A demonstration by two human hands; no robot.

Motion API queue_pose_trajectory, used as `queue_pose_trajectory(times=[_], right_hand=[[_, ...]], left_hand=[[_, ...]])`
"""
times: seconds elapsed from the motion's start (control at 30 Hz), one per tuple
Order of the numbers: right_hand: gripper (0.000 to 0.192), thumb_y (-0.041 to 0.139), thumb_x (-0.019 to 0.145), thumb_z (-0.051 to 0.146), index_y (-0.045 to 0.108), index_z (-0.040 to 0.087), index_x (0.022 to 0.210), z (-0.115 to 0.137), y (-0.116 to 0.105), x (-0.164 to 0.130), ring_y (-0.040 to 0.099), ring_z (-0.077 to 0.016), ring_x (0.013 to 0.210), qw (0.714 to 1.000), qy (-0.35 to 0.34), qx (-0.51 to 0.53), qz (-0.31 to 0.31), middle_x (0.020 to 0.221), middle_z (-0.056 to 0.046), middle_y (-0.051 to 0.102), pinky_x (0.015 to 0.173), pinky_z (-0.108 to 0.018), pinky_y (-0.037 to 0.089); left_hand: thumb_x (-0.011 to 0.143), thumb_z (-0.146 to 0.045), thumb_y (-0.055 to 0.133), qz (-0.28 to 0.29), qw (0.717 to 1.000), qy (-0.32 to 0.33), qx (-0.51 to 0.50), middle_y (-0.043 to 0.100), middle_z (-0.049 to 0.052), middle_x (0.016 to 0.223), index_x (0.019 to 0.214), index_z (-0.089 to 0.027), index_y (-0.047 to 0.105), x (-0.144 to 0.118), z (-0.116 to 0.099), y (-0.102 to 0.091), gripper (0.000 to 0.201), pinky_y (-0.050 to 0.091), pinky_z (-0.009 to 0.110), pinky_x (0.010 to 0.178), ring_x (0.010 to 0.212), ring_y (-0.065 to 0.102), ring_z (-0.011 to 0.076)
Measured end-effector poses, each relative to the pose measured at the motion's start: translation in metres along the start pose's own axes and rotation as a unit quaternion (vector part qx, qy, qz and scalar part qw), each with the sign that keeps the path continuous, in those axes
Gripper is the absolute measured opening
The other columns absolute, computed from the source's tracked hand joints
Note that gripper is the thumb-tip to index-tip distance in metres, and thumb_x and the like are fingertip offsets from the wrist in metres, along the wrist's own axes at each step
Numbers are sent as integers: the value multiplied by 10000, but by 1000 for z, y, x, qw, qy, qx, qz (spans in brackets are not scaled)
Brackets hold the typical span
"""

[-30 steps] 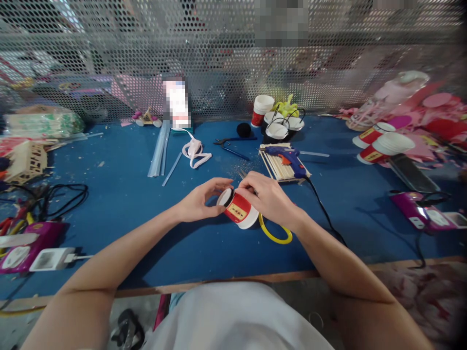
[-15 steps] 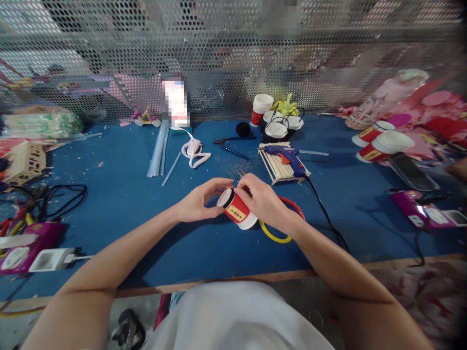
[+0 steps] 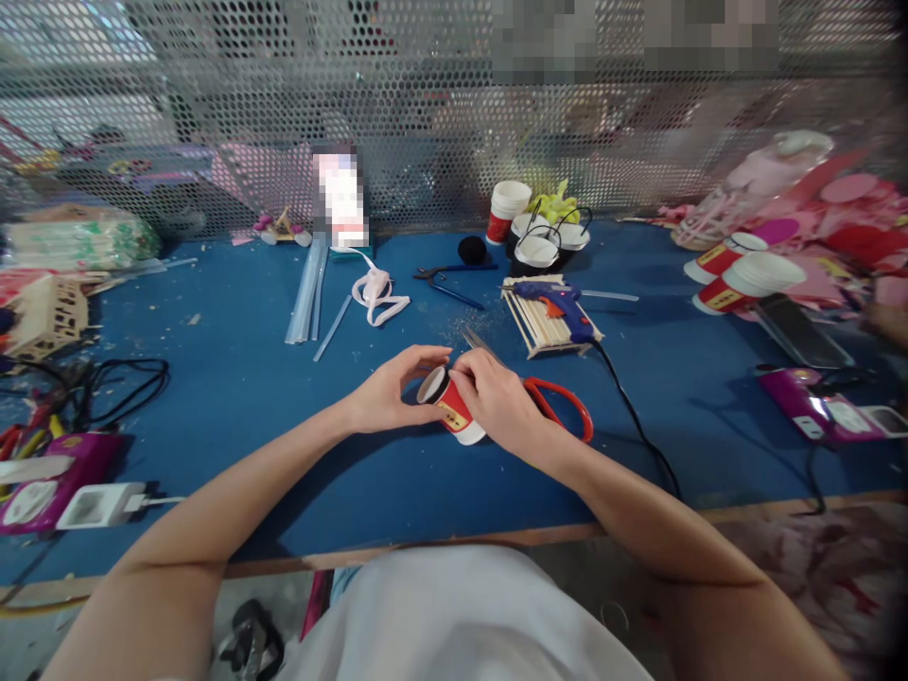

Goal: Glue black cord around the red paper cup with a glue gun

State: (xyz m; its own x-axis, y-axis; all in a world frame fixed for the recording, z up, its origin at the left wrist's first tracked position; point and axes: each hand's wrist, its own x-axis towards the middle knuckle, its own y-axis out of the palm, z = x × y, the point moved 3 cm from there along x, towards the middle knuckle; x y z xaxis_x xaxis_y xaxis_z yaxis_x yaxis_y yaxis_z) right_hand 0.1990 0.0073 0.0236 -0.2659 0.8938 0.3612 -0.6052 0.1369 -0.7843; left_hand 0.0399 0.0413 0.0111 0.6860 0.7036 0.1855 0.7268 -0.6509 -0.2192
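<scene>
A red paper cup [image 3: 449,410] with a white rim and yellow label lies on its side on the blue table [image 3: 234,416]. My left hand [image 3: 387,392] grips its open end, thumb and fingers curled around the rim. My right hand [image 3: 497,402] wraps over the cup's body and base. Scissors with a red handle [image 3: 566,407] lie just behind my right hand, and their blades [image 3: 474,338] point away from me past my fingers. Whether my right hand touches the scissors I cannot tell.
A blue glue gun [image 3: 560,305] rests on wooden sticks [image 3: 540,329], its cord [image 3: 635,416] trailing right. Beyond are stacked cups [image 3: 507,213], wire-handled cups [image 3: 539,253], pliers [image 3: 446,276], ribbon [image 3: 379,293], glue sticks [image 3: 308,288]. Purple devices [image 3: 823,411], cables [image 3: 120,378] and a mesh wall [image 3: 426,123] border the table.
My right hand has slid further over the cup, which now shows less of its side. The yellow scissor ring is hidden now; the red handle and the blades have come into sight.
</scene>
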Motion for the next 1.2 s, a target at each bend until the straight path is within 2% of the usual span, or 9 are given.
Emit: queue_pose_trajectory(times=[0.2, 0.37, 0.57, 0.7, 0.93, 1.07, 1.2], right_hand=[[159, 378, 920, 209, 388, 223, 762, 3, 6, -4, 541, -169, 655, 997, -35, -51, -40, 770, -53, 565, 556, -281, 396], [148, 390, 915, 202, 411, 217, 769, 6, 7, -4, 517, -162, 633, 996, -53, -63, -41, 764, -50, 559, 537, -277, 380], [131, 430, 911, 198, 434, 211, 781, 8, -5, 0, 544, -170, 721, 998, -47, -20, 22, 799, -45, 561, 652, -306, 440], [137, 430, 918, 208, 440, 213, 781, 10, -13, 1, 553, -179, 779, 999, -24, 1, 40, 836, -56, 566, 694, -324, 453], [112, 420, 920, 207, 452, 214, 813, 10, -11, 0, 565, -180, 850, 999, -21, 24, 31, 910, -74, 557, 682, -316, 472], [113, 422, 919, 217, 443, 214, 808, 7, -7, -1, 573, -176, 839, 999, -24, 13, 18, 923, -76, 543, 648, -304, 479], [121, 415, 917, 209, 441, 208, 799, 5, -1, -3, 576, -190, 863, 998, -56, -8, -12, 925, -96, 546, 636, -302, 485]], left_hand=[[685, -293, 730, -31, 995, -43, 82, 606, 93, 1094, 1253, -193, 464, 0, 0, 1, 635, 474, 405, 936, 1002, 595, 203], [727, -320, 688, -23, 993, -64, 100, 603, 62, 1016, 1257, -196, 444, -2, 1, 1, 597, 494, 361, 864, 918, 595, 170], [717, -269, 690, 0, 997, -42, 69, 590, 87, 1092, 1275, -201, 428, -2, -2, 4, 620, 482, 383, 910, 994, 591, 197], [698, -245, 702, 3, 998, -14, 58, 571, 122, 1171, 1286, -184, 436, -2, -5, 4, 648, 461, 422, 955, 1074, 572, 239], [714, -232, 706, 11, 999, 38, 38, 520, 127, 1267, 1289, -211, 455, -2, 1, 3, 628, 413, 418, 1033, 1186, 517, 249], [720, -228, 703, 12, 998, 42, 38, 518, 128, 1264, 1290, -212, 450, -1, 2, 2, 624, 410, 417, 1042, 1191, 514, 246], [712, -217, 705, 8, 998, 38, 42, 526, 128, 1256, 1297, -210, 438, -1, 1, 2, 643, 420, 430, 1032, 1176, 527, 251]])
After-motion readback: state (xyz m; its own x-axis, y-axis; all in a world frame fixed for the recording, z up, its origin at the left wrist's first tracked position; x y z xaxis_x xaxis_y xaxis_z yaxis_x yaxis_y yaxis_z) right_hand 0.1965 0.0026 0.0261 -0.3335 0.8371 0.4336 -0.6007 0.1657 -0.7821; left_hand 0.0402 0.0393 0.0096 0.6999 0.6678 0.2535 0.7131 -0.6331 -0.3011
